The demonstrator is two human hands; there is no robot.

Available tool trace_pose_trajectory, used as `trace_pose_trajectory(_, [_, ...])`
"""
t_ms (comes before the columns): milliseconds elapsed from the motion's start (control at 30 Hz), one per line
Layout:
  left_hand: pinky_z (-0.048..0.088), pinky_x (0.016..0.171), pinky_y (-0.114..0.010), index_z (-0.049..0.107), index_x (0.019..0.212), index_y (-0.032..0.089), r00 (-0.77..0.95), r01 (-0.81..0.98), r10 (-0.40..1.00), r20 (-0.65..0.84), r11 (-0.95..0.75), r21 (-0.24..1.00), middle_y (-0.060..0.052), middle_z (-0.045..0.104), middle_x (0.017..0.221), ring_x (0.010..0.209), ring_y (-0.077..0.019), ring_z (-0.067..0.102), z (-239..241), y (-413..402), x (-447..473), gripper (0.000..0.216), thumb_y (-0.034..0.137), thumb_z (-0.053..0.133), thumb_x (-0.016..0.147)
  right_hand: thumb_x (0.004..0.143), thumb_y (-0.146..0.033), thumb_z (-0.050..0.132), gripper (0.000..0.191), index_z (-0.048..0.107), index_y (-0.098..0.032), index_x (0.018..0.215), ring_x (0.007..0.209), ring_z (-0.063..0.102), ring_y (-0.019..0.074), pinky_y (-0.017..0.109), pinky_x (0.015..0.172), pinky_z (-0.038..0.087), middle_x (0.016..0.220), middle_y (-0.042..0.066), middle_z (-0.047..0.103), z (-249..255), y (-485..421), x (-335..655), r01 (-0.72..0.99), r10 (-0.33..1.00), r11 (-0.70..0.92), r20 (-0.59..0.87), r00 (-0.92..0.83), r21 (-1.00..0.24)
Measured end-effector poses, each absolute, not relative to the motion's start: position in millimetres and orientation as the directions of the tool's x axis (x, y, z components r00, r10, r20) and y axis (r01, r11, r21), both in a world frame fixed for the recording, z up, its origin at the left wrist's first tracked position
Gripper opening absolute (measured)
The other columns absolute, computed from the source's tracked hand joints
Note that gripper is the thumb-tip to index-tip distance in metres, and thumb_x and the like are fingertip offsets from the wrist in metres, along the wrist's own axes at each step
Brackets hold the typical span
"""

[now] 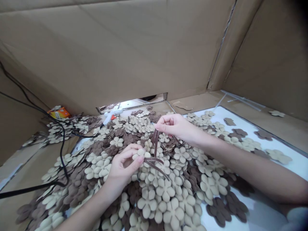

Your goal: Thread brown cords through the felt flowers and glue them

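My left hand (122, 168) grips a beige felt flower (141, 154) at the front of the pile, with its fingers curled around the flower's edge. A brown checked ribbon (156, 144) runs from that flower up to my right hand (175, 125), which pinches the ribbon's upper end between thumb and fingertips. Below the flower, the ribbon forms a loose loop with a tail (157, 166) trailing down to the right. Both hands hover over a dense heap of beige and brown felt flowers (163, 189).
Flowers also spread over a white board (255, 218) on the right. A white-and-orange glue gun (110, 117) lies at the back of the heap, and a black cable (63, 154) runs along the left. An orange box (59, 113) sits far left, with cardboard walls around everything.
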State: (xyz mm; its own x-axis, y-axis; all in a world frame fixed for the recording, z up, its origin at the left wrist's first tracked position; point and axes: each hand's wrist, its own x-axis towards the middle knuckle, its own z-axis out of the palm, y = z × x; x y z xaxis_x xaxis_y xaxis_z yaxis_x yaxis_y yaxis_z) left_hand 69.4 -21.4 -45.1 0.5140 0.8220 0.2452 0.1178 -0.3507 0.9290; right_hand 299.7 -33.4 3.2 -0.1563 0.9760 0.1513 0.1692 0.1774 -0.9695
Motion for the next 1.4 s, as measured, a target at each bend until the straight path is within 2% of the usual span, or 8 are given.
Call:
trace_pose_trajectory(233, [0.043,0.072,-0.025,0.059,0.066,0.016,0.567,0.187,0.772,0.289,-0.462,0.867,-0.005,0.053,0.081,0.082,-0.0181,0.053,-36,-25,69,0.024,0.032,0.057,0.085,0.076,-0.048,0.065,0.031,0.059,-0.017,0.072,0.045,0.033,0.0068,0.021,0.041,0.022,0.052,-0.006,0.043,3,-33,303,0.186,0.977,0.197,0.177,-0.119,-0.963])
trace_pose_trajectory(433, [0.044,0.082,-0.029,0.059,0.069,0.016,0.607,0.102,0.717,0.342,-0.497,0.862,-0.007,0.054,0.082,0.092,-0.0214,0.054,-25,-28,71,0.020,0.029,0.057,0.084,0.076,-0.045,0.066,0.029,0.059,-0.018,0.072,0.044,0.033,0.0064,0.021,0.041,0.019,0.053,-0.006,0.045,6,-35,302,0.224,0.976,0.194,0.165,-0.144,-0.955])
trace_pose_trajectory(600, [0.043,0.085,-0.028,0.059,0.070,0.017,0.534,0.096,0.763,0.363,-0.482,0.871,-0.007,0.058,0.087,0.098,-0.0206,0.054,-20,-22,66,0.018,0.029,0.059,0.084,0.077,-0.045,0.065,0.029,0.058,-0.018,0.072,0.045,0.036,0.0066,0.021,0.042,0.022,0.053,-0.005,0.045,10,-36,304,0.234,0.979,0.184,0.156,-0.131,-0.955])
trace_pose_trajectory(700, [0.043,0.083,-0.025,0.059,0.069,0.017,0.458,0.136,0.841,0.287,-0.386,0.912,-0.005,0.060,0.092,0.096,-0.0181,0.055,-21,-16,63,0.022,0.032,0.059,0.084,0.076,-0.045,0.066,0.029,0.057,-0.018,0.072,0.045,0.037,0.0070,0.021,0.043,0.023,0.052,-0.005,0.046,12,-37,307,0.243,0.980,0.188,0.164,-0.116,-0.952])
trace_pose_trajectory(800, [0.047,0.077,-0.024,0.060,0.072,0.016,0.402,0.129,0.908,0.121,-0.187,0.974,-0.003,0.062,0.087,0.084,-0.0158,0.058,-26,-12,64,0.026,0.038,0.057,0.085,0.078,-0.048,0.063,0.032,0.057,-0.017,0.071,0.044,0.035,0.0068,0.022,0.043,0.022,0.051,-0.005,0.045,15,-37,308,0.267,0.980,0.194,0.176,-0.092,-0.944])
trace_pose_trajectory(967, [0.053,0.069,-0.024,0.061,0.082,0.016,0.460,0.022,0.883,-0.097,0.098,0.995,-0.003,0.065,0.083,0.078,-0.0159,0.064,-31,-10,69,0.027,0.043,0.058,0.084,0.078,-0.050,0.062,0.034,0.056,-0.017,0.071,0.044,0.037,0.0065,0.021,0.043,0.024,0.050,-0.005,0.045,16,-36,308,0.264,0.983,0.179,0.163,-0.082,-0.948])
trace_pose_trajectory(1300, [0.049,0.045,-0.015,0.058,0.077,0.013,0.461,-0.091,0.865,-0.199,0.269,0.959,-0.004,0.067,0.071,0.053,-0.0104,0.064,-32,-6,68,0.031,0.043,0.068,0.077,0.078,-0.049,0.063,0.033,0.055,-0.017,0.070,0.046,0.038,0.0059,0.018,0.044,0.027,0.052,-0.006,0.043,13,-33,311,0.236,0.980,0.195,0.178,-0.090,-0.952])
trace_pose_trajectory(1400, [0.050,0.047,-0.013,0.059,0.076,0.013,0.468,-0.082,0.855,-0.221,0.292,0.953,-0.002,0.067,0.069,0.053,-0.0088,0.064,-33,-5,69,0.030,0.041,0.071,0.075,0.078,-0.049,0.063,0.033,0.055,-0.017,0.070,0.046,0.038,0.0062,0.019,0.043,0.027,0.052,-0.005,0.043,13,-32,311,0.258,0.981,0.190,0.173,-0.085,-0.947])
